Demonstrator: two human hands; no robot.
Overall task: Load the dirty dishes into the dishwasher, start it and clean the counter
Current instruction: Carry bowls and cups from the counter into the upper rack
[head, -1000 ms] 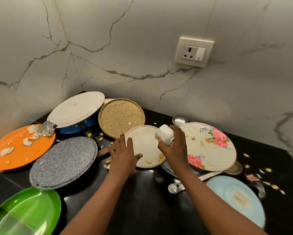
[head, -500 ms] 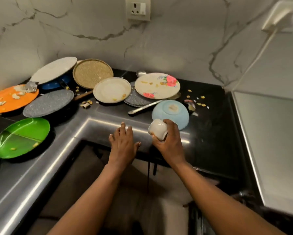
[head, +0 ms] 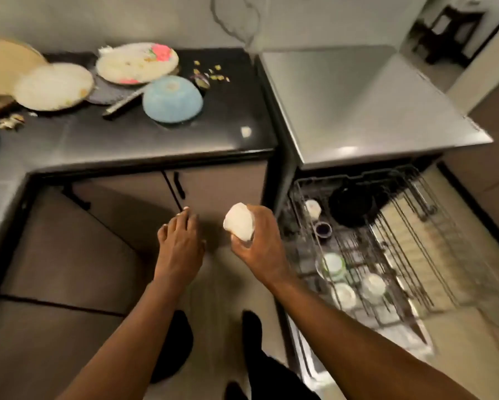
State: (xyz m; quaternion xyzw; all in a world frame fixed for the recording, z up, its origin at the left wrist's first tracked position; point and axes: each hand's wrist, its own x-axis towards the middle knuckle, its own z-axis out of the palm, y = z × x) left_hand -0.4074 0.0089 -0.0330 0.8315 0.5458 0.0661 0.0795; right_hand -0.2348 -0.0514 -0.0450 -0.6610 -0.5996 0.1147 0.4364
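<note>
My right hand (head: 260, 241) grips a small white cup (head: 239, 222), held in the air in front of the cabinet and just left of the pulled-out dishwasher rack (head: 409, 235). Beside it, my left hand (head: 180, 243) hovers with fingers relaxed and holds nothing. The rack holds a black bowl (head: 350, 204) and several small cups and bowls (head: 343, 294). On the black counter (head: 156, 140) sit a floral plate (head: 137, 63), a cream plate (head: 53, 86), an upturned blue bowl (head: 172, 99) and a knife (head: 123, 102).
The dishwasher's steel top (head: 363, 102) stands right of the counter. Food scraps (head: 211, 73) lie near the counter's back right, more crumbs (head: 10, 121) at the left. Cabinet doors with dark handles (head: 179, 184) face me. My feet stand on the floor below.
My view has swung right and down from the counter to the open dishwasher. Both hands moved off the counter edge, the right still carrying the white cup toward the rack.
</note>
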